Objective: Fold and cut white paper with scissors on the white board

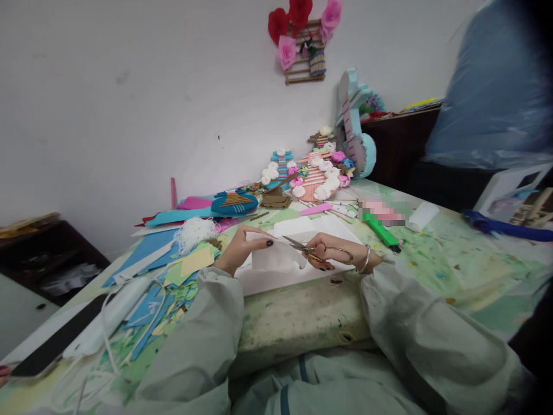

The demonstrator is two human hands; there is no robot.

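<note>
Pinched in my left hand (pixel 242 248) is a piece of white paper (pixel 270 258), held up over the table. My right hand (pixel 328 249) grips a pair of scissors (pixel 298 244) by its gold-coloured handles. The blades point left and lie apart at the upper right part of the paper. A curved edge shows near the paper's right side, close to the scissors. Under both hands lie larger white sheets (pixel 276 281) near the front edge of the table. Some fingers of the right hand are hidden behind the handles.
Paper scraps (pixel 190 262), a bundle of white string (pixel 196 233) and a power strip (pixel 112 317) lie on the left. A green utility knife (pixel 382 231) sits at right, with blue-handled scissors or pliers (pixel 505 226) farther out. Decorated cardboard instruments (pixel 322 176) stand along the wall.
</note>
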